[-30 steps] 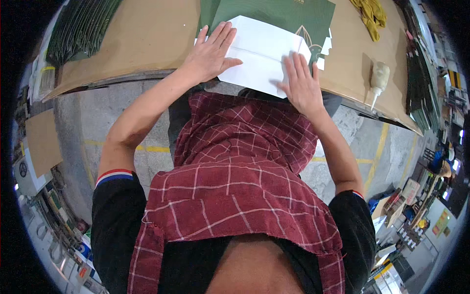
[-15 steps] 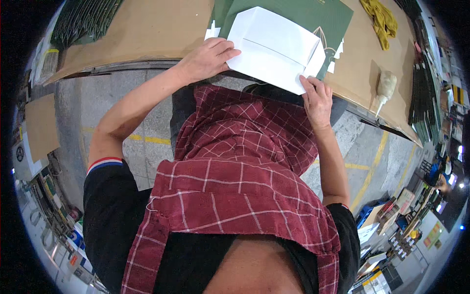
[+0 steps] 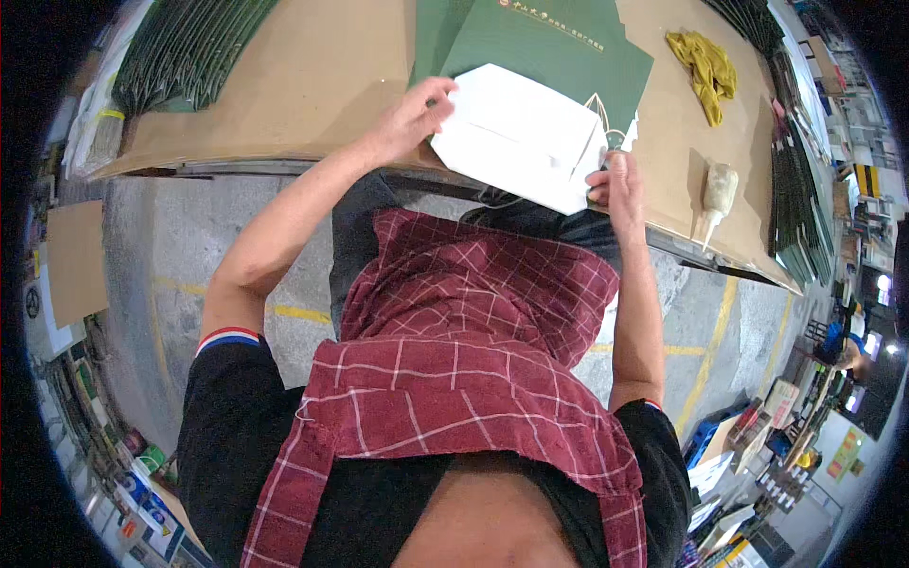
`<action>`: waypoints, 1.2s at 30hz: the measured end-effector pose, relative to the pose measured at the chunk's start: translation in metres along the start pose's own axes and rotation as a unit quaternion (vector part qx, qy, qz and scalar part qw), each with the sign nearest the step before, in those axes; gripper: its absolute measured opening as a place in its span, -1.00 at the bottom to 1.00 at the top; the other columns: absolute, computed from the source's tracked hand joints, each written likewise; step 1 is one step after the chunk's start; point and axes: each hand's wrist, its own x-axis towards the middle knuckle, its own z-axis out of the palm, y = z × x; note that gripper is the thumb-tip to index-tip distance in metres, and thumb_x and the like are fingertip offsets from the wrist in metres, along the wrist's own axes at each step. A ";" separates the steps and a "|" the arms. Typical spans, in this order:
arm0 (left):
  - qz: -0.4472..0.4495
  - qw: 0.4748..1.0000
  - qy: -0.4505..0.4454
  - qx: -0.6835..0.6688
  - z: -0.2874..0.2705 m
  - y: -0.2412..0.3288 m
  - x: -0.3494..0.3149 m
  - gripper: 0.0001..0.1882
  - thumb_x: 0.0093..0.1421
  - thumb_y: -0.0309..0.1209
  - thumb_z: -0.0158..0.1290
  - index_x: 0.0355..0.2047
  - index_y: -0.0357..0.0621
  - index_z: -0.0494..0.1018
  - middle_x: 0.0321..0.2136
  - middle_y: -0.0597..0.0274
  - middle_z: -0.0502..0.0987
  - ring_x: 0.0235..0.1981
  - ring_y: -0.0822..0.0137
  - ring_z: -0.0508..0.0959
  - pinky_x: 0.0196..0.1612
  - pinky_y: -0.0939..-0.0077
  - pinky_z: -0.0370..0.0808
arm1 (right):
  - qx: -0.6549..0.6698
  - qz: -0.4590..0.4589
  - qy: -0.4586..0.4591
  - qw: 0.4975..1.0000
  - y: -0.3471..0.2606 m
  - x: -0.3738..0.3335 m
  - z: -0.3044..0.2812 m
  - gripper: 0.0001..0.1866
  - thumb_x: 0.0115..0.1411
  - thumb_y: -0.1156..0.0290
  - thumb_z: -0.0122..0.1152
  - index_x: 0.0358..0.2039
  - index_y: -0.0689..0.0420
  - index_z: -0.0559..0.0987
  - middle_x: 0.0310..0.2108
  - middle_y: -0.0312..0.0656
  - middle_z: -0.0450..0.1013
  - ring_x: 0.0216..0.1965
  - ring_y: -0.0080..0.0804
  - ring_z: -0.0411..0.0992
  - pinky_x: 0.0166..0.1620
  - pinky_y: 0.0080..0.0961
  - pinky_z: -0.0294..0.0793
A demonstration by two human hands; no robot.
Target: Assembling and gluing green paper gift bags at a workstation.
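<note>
A white folded paper panel [image 3: 516, 133] with slanted corners and a crease lies at the table's near edge. Beneath and beyond it are flat green paper bags [image 3: 568, 57] with gold print. Pale string handles [image 3: 614, 139] show by the panel's right end. My left hand [image 3: 414, 121] is at the panel's left corner, fingers loosely bent, apart and slightly blurred. At the right end, my right hand [image 3: 620, 189] pinches the panel's edge between thumb and bent fingers.
The brown table [image 3: 312, 85] carries a mustard cloth [image 3: 703, 74] and a squeeze bottle [image 3: 720, 194] with a pointed nozzle on the right. Stacks of green bags stand at the far left [image 3: 189, 57] and along the right [image 3: 795, 180]. A brush [image 3: 106, 137] lies at the left edge.
The table and the things on it sit lower in the view. My left hand has loosened from the panel's left edge. My right hand has shifted up along the right end, near the string.
</note>
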 end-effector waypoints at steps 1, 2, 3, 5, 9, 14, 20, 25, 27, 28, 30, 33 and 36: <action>-0.019 0.999 0.032 0.027 0.000 0.002 0.006 -0.60 0.12 -0.26 -0.02 -0.05 -0.11 0.25 -0.34 0.15 0.33 -0.44 0.34 0.41 -0.28 0.49 0.38 | -0.035 -0.005 0.036 0.999 -0.004 0.002 0.001 -0.61 0.13 0.22 -0.01 -0.17 0.29 0.37 -0.55 -0.10 0.39 -0.56 -0.27 0.37 -0.41 -0.36 0.36; -0.038 0.996 0.059 0.051 0.003 0.012 0.010 -0.61 0.10 -0.29 0.00 -0.07 -0.12 0.27 -0.33 0.12 0.32 -0.39 0.30 0.42 -0.25 0.47 0.37 | -0.034 -0.007 0.039 0.999 0.002 0.006 0.000 -0.61 0.13 0.22 -0.01 -0.17 0.29 0.37 -0.55 -0.10 0.39 -0.56 -0.27 0.37 -0.41 -0.36 0.36; -0.035 0.996 0.062 0.054 0.004 0.008 0.017 -0.61 0.10 -0.29 0.00 -0.07 -0.12 0.27 -0.33 0.12 0.32 -0.39 0.30 0.42 -0.25 0.47 0.37 | -0.150 -0.080 0.054 0.984 0.010 0.015 0.002 -0.61 0.09 0.25 0.03 -0.17 0.28 0.38 -0.52 -0.11 0.40 -0.53 -0.28 0.37 -0.38 -0.37 0.37; 0.062 0.960 0.042 0.269 0.004 -0.001 0.036 -0.61 0.01 -0.40 0.04 -0.11 -0.14 0.29 -0.33 0.07 0.34 -0.29 0.20 0.40 -0.20 0.42 0.36 | -0.288 -0.124 0.056 0.948 0.010 0.029 -0.001 -0.57 -0.02 0.31 0.16 -0.16 0.27 0.39 -0.49 -0.13 0.41 -0.45 -0.32 0.38 -0.33 -0.43 0.37; 0.072 0.953 -0.057 0.288 -0.011 -0.003 0.059 -0.59 -0.09 -0.49 0.05 -0.16 -0.16 0.31 -0.32 0.04 0.36 -0.20 0.11 0.37 -0.14 0.37 0.34 | -0.207 -0.111 -0.008 0.972 -0.001 0.047 -0.016 -0.65 -0.14 0.35 0.26 -0.34 0.28 0.48 -0.48 -0.16 0.42 -0.51 -0.35 0.37 -0.38 -0.42 0.37; 0.045 0.957 -0.074 0.277 -0.012 0.015 0.065 -0.59 -0.15 -0.53 0.07 -0.21 -0.17 0.31 -0.36 0.14 0.34 -0.33 0.21 0.39 -0.23 0.39 0.36 | -0.217 -0.058 -0.065 0.972 -0.011 0.051 -0.022 -0.76 -0.15 0.41 0.26 -0.45 0.25 0.49 -0.52 -0.24 0.41 -0.59 -0.50 0.32 -0.49 -0.53 0.34; 0.200 0.940 -0.042 0.275 -0.012 0.004 0.053 -0.71 -0.11 -0.57 0.06 -0.32 -0.24 0.30 -0.38 0.19 0.38 -0.33 0.31 0.40 -0.30 0.45 0.37 | -0.425 -0.316 0.061 0.846 0.008 0.016 -0.006 -0.92 -0.11 0.49 0.17 -0.57 0.10 0.44 -0.54 -0.26 0.34 -0.62 -0.42 0.33 -0.57 -0.51 0.34; 0.271 0.913 0.018 0.305 -0.004 -0.016 0.045 -0.79 -0.06 -0.52 0.05 -0.39 -0.25 0.31 -0.45 0.17 0.41 -0.36 0.29 0.42 -0.37 0.44 0.38 | -0.419 -0.395 0.147 0.805 0.015 0.013 0.001 -0.95 -0.05 0.47 0.10 -0.52 0.10 0.43 -0.52 -0.25 0.33 -0.56 -0.27 0.35 -0.50 -0.38 0.37; 0.151 0.965 0.007 0.215 -0.004 -0.012 0.058 -0.79 -0.06 -0.48 0.07 -0.39 -0.25 0.32 -0.45 0.15 0.43 -0.37 0.27 0.43 -0.38 0.42 0.39 | -0.348 -0.312 0.075 0.881 0.009 0.033 -0.010 -0.90 -0.05 0.43 0.14 -0.49 0.12 0.44 -0.52 -0.24 0.33 -0.56 -0.30 0.34 -0.50 -0.40 0.36; 0.104 0.961 -0.034 0.255 -0.006 -0.004 0.064 -0.72 -0.08 -0.37 0.09 -0.35 -0.20 0.34 -0.41 0.13 0.45 -0.33 0.19 0.44 -0.33 0.35 0.38 | -0.269 -0.220 0.000 0.938 0.008 0.039 -0.017 -0.85 -0.06 0.39 0.17 -0.46 0.14 0.45 -0.53 -0.23 0.34 -0.57 -0.34 0.33 -0.49 -0.42 0.35; 0.056 0.951 -0.073 0.294 -0.005 0.011 0.070 -0.64 -0.11 -0.26 0.11 -0.31 -0.14 0.35 -0.37 0.10 0.46 -0.29 0.10 0.45 -0.27 0.27 0.37 | -0.304 -0.236 -0.012 0.923 -0.002 0.042 -0.019 -0.73 -0.11 0.33 0.24 -0.39 0.18 0.46 -0.57 -0.20 0.35 -0.57 -0.38 0.32 -0.45 -0.46 0.32; 0.119 0.907 -0.051 0.402 0.009 0.023 0.079 -0.51 -0.20 -0.20 0.16 -0.24 -0.12 0.35 -0.34 0.11 0.47 -0.26 0.11 0.45 -0.25 0.26 0.37 | -0.320 -0.150 -0.090 0.931 -0.015 0.053 -0.020 -0.73 -0.13 0.35 0.25 -0.39 0.18 0.48 -0.64 -0.25 0.32 -0.59 -0.45 0.29 -0.47 -0.51 0.30; 0.176 0.935 -0.105 0.290 0.027 0.040 0.088 -0.49 -0.22 -0.27 0.16 -0.20 -0.10 0.34 -0.35 0.09 0.46 -0.26 0.10 0.45 -0.25 0.26 0.38 | -0.262 -0.143 -0.154 0.942 -0.014 0.064 -0.023 -0.74 -0.14 0.37 0.26 -0.40 0.19 0.48 -0.68 -0.33 0.27 -0.62 -0.55 0.23 -0.51 -0.57 0.26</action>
